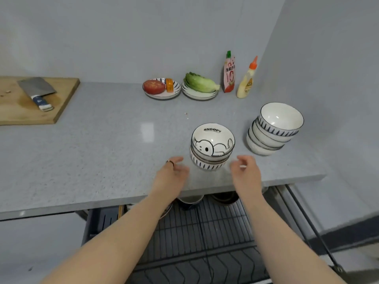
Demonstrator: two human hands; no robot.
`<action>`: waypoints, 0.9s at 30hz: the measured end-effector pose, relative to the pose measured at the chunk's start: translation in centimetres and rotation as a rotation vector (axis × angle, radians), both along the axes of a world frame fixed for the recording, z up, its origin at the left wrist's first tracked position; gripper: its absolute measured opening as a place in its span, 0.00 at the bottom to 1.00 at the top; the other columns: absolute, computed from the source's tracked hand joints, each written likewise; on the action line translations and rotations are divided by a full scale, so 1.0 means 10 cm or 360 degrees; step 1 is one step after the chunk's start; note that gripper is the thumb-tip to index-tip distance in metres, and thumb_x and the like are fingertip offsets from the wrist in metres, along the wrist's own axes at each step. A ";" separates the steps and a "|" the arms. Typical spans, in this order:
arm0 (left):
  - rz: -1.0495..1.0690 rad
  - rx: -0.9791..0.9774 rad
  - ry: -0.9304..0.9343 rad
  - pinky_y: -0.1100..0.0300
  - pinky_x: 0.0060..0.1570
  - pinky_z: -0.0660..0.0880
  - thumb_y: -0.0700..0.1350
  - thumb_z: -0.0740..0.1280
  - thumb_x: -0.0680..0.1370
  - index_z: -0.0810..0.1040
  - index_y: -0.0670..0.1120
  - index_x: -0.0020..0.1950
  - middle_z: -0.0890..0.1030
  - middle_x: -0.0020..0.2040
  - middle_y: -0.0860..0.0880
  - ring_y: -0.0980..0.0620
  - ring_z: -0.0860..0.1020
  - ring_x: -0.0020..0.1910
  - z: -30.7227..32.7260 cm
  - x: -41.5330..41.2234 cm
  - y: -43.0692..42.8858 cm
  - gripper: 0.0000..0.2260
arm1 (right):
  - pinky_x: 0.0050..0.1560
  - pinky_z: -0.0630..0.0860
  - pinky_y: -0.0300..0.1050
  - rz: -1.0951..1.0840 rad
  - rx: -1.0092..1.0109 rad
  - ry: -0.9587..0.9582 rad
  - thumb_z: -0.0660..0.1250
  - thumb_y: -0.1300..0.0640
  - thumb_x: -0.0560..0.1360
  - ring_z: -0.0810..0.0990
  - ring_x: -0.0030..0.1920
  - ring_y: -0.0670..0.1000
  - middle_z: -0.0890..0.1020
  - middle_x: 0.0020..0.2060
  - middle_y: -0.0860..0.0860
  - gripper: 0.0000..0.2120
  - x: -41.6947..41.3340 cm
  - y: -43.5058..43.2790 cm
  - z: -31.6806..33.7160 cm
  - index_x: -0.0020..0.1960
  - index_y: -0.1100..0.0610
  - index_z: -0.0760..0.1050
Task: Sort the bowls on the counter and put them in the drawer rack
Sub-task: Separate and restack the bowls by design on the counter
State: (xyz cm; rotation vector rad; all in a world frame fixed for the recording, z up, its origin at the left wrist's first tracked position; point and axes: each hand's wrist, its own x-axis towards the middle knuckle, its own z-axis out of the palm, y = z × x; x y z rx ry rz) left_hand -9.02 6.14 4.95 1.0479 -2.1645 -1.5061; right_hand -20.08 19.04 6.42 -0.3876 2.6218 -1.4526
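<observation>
Left hand (174, 171) and right hand (245, 171), both empty, fingers apart and loosely curved, palms turned toward each other. They flank the short stack (207, 163) of nested bowls that stands upright near the front edge of the tabletop (102, 150). The stack lies between the two hands and slightly ahead of them, about equally near to each. Neither hand appears to touch it, though motion blur at the fingertips leaves this uncertain.

The uppermost piece, the Snoopy bowl (213, 140), differs in pattern from the striped bowls beneath it. The stack's axis is vertical, rims upward, so its sides are open to a two-sided grip.

A tall stack (272, 132) of larger striped bowls stands farther back and to the right, nearer the right hand and well apart from the left.

The drawer rack (205, 228) is pulled out below the tabletop edge, directly under both forearms. Some crockery sits at its back, partly hidden by the tabletop.

Judgement: the next move probably closes both hands inward on the short stack, or lifts the odd bowl off it.
</observation>
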 end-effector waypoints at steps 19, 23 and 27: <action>-0.0034 -0.0283 -0.0609 0.57 0.42 0.70 0.43 0.53 0.76 0.67 0.43 0.61 0.81 0.51 0.41 0.42 0.79 0.47 0.19 -0.89 -0.09 0.15 | 0.28 0.57 0.40 0.0365 0.0993 -0.0007 0.53 0.61 0.75 0.69 0.38 0.52 0.66 0.31 0.48 0.14 -0.69 -0.46 0.18 0.59 0.62 0.68; -0.0058 -0.0238 -0.0407 0.58 0.38 0.69 0.41 0.53 0.76 0.68 0.43 0.60 0.80 0.47 0.40 0.44 0.75 0.41 0.27 -0.86 -0.14 0.14 | 0.28 0.57 0.40 0.0296 0.0840 0.0080 0.53 0.59 0.76 0.68 0.36 0.50 0.65 0.31 0.47 0.13 -0.61 -0.43 0.27 0.58 0.61 0.68; -0.0083 -0.0116 -0.0129 0.62 0.28 0.69 0.41 0.54 0.75 0.70 0.44 0.59 0.77 0.30 0.46 0.48 0.75 0.31 0.40 -0.75 -0.22 0.14 | 0.32 0.63 0.41 0.0286 0.0624 0.0150 0.55 0.59 0.75 0.70 0.39 0.53 0.71 0.34 0.49 0.13 -0.52 -0.42 0.44 0.56 0.60 0.70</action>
